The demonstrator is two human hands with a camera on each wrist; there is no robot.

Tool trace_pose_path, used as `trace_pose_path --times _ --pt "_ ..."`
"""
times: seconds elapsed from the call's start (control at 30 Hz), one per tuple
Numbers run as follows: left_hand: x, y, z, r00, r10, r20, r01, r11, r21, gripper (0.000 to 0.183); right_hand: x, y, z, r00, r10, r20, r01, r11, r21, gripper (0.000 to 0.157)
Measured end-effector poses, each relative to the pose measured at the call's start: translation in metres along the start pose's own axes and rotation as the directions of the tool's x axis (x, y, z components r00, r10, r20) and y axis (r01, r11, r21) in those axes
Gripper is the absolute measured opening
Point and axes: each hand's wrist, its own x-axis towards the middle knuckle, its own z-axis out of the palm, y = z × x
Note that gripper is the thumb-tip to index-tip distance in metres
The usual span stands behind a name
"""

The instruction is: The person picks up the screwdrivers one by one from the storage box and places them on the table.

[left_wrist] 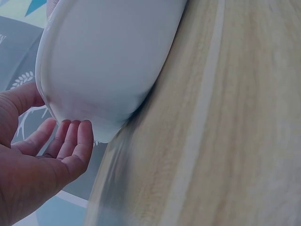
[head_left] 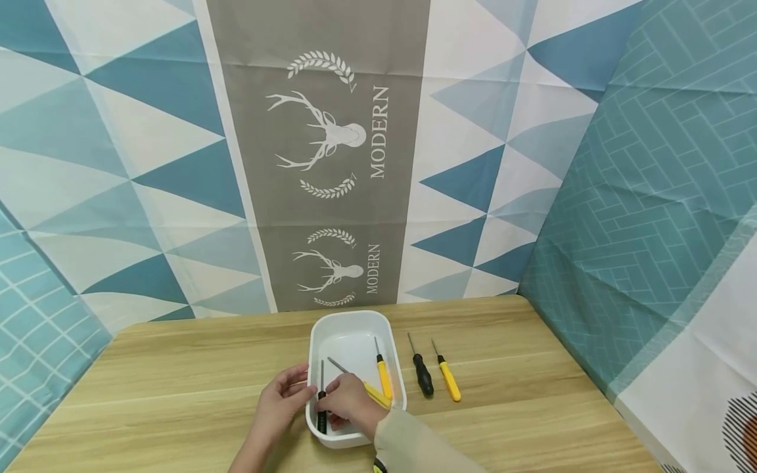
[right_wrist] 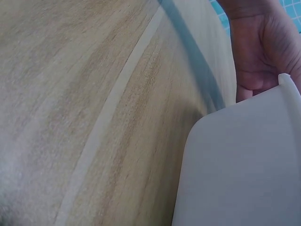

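Observation:
In the head view, a white tray [head_left: 355, 318] stands on the wooden table. My left hand [head_left: 280, 402] holds its left side, thumb at the rim and fingertips against the outer wall, as the left wrist view shows. Inside the tray, my right hand [head_left: 353, 402] pinches a black-handled screwdriver [head_left: 322, 422] lying along the left wall, shaft pointing away. Partly beneath that hand, a yellow-handled screwdriver [head_left: 377, 394] lies slantwise. Another yellow screwdriver [head_left: 384, 379] lies along the tray's right side. The right wrist view shows mostly the tray's outer wall [right_wrist: 240, 165]; the screwdrivers are hidden there.
Right of the tray, a black screwdriver [head_left: 422, 376] and a yellow screwdriver [head_left: 449, 381] lie side by side on the table [head_left: 520, 368]. A patterned cloth [head_left: 331, 197] hangs behind the table's back edge, and a teal cloth [head_left: 668, 164] hangs at the right.

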Motion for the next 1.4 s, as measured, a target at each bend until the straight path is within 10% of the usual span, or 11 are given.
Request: trace_pose_path --times 1.4 --pt "-0.001 0.001 -0.001 0.999 -0.033 0.013 0.033 0.999 0.01 0.049 0.002 0.002 -0.013 0.994 0.073 0.082 -0.088 0.976 0.197 0.018"
